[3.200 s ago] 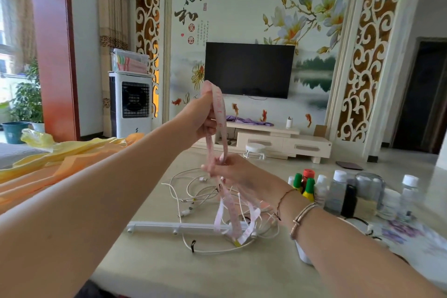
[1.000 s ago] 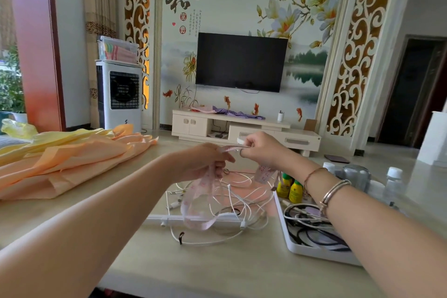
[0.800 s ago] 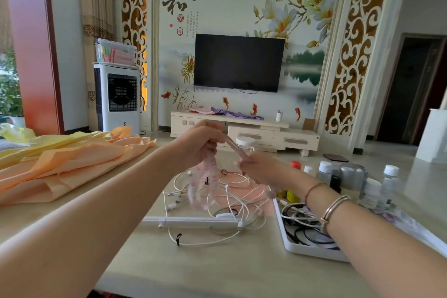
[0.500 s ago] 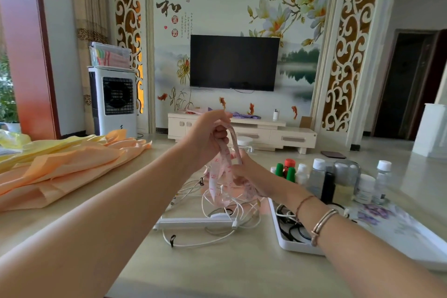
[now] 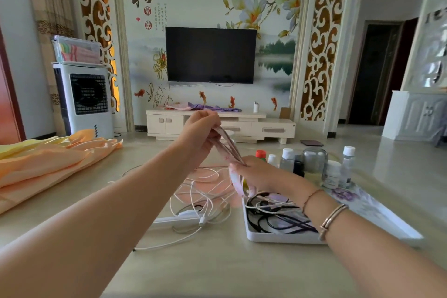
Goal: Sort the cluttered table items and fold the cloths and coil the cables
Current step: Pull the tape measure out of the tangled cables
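Observation:
A pink measuring tape is stretched in folded strands between both hands above the table. My left hand grips its upper end, raised. My right hand pinches the lower end, and a loose loop of tape hangs below it. Under the hands lies a tangle of white cables across a white power strip. Dark coiled cables sit in a white tray at the right. Orange and yellow cloths are heaped at the left.
Several small bottles and a glass jar stand at the back of the tray. The table's near edge runs along the bottom. Beyond the table are a TV, a low cabinet and a white air cooler.
The hands keep gathering the tape: the left hand rose and now holds the strands high, the right hand slid lower and rightward over the tray. Less tape hangs loose than before.

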